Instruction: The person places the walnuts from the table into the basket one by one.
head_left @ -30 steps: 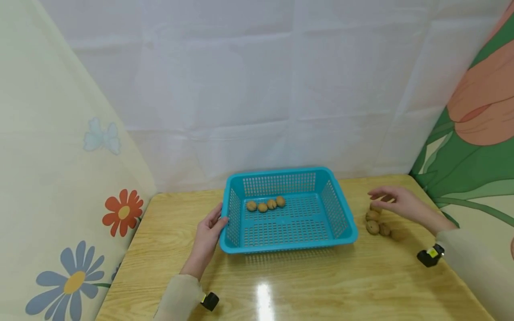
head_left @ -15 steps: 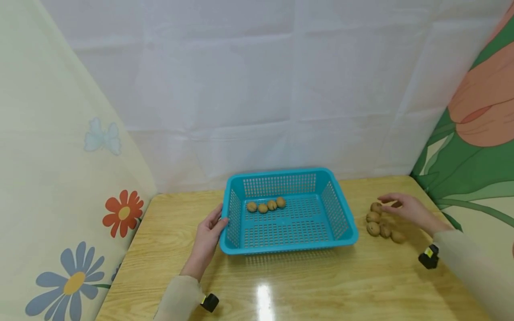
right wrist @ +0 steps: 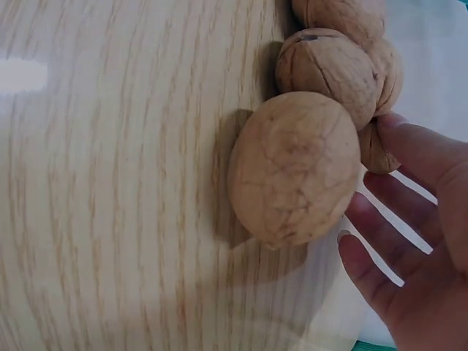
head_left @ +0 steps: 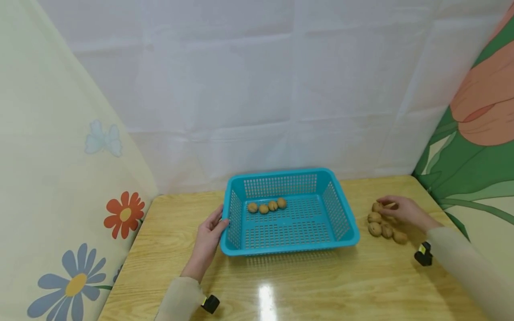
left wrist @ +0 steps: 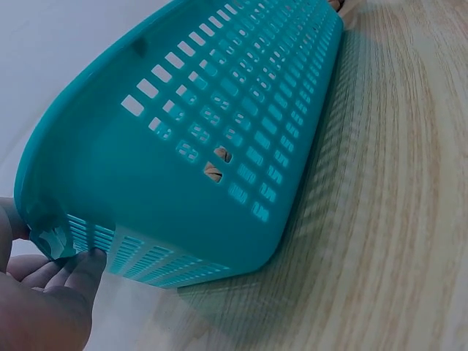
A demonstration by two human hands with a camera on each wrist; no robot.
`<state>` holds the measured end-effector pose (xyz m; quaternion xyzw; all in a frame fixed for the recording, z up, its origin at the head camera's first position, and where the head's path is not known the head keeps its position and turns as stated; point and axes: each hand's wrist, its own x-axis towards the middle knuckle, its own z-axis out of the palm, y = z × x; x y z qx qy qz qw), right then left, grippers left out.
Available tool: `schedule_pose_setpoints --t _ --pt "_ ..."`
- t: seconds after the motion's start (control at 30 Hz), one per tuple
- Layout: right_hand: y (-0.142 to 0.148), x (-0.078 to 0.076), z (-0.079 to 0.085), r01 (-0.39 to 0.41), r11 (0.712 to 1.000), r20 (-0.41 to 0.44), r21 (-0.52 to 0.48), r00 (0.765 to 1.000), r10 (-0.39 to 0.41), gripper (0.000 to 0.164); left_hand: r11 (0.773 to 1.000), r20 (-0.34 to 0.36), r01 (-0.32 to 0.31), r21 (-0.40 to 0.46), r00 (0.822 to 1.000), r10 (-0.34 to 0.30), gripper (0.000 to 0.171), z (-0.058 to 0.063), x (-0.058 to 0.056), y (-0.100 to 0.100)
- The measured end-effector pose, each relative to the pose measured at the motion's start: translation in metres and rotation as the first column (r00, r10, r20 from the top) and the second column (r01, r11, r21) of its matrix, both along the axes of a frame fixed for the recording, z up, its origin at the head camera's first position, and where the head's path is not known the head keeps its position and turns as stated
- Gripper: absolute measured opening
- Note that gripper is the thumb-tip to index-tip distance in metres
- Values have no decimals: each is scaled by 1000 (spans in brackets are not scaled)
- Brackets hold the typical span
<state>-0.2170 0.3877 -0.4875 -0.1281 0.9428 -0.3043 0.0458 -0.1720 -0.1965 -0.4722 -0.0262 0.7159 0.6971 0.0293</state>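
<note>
Left hand (head_left: 206, 236) pinches the left rim of a turquoise perforated basket (head_left: 289, 249) on a wood-grain table (head_left: 321, 285), thumb over the edge. Inside, four walnuts (head_left: 263, 209) lie in a row toward the far left. Right of the basket, four more walnuts (head_left: 375, 229) sit in a bent line; at its far end the right hand (head_left: 405, 211) pinches a fifth walnut (head_left: 376, 207) between thumb and fingers. White cloth (head_left: 241, 89) hangs behind.

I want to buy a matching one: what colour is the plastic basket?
The plastic basket is plain turquoise blue, seen best in the head view.
</note>
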Motion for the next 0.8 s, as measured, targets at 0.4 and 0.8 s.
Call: schedule_pose_setpoints --t 0.4,0.8 --pt "6 2 -1 31 999 -22 7 999 -31 43 1000 2 4 10 1000 -4 58 1 1 1" --pt "-5 19 29 36 999 -21 -33 999 -36 50 1000 -1 -4 5 1000 4 58 -1 -1 0"
